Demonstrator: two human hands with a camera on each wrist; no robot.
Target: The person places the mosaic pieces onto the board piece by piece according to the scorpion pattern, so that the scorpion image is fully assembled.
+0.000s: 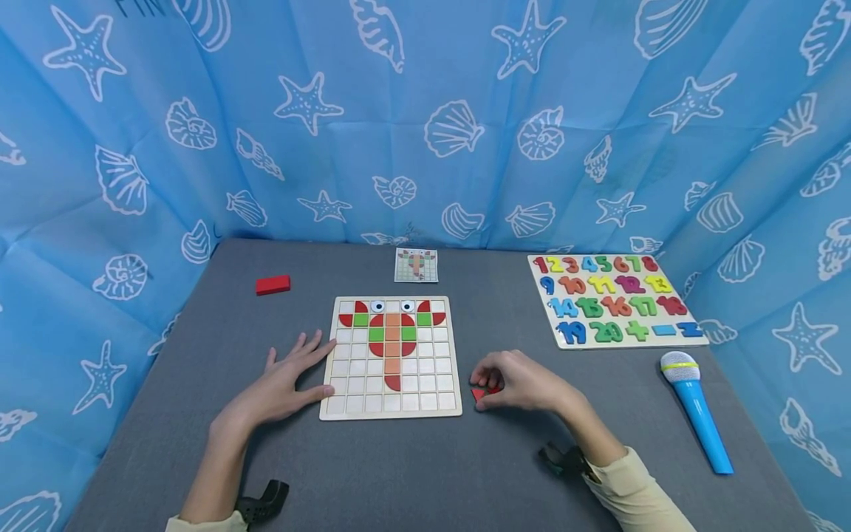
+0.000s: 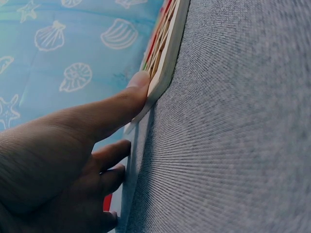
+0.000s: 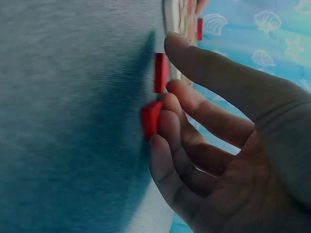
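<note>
My left hand point(image 1: 284, 380) lies spread at the left side of a square wooden mosaic board point(image 1: 346, 412). Its thumb rests on the board's edge, as the left wrist view also shows. Red, green and orange tiles and two eye tiles make a figure on the white grid. To the right of the board, my right hand point(image 1: 525, 380) is low over the table with loosely bent fingers. Its fingertips touch a red piece point(image 3: 152, 119), while the thumb stands apart from it. A second red piece point(image 3: 161, 73) lies between thumb and fingers, close to the board.
A small picture card point(image 1: 416, 278) of a similar figure lies behind the board. A red block point(image 1: 273, 285) is at the back left. On the right are a number puzzle point(image 1: 558, 295) and a blue toy microphone point(image 1: 703, 425). Blue shell-patterned curtains point(image 1: 399, 155) surround the grey table.
</note>
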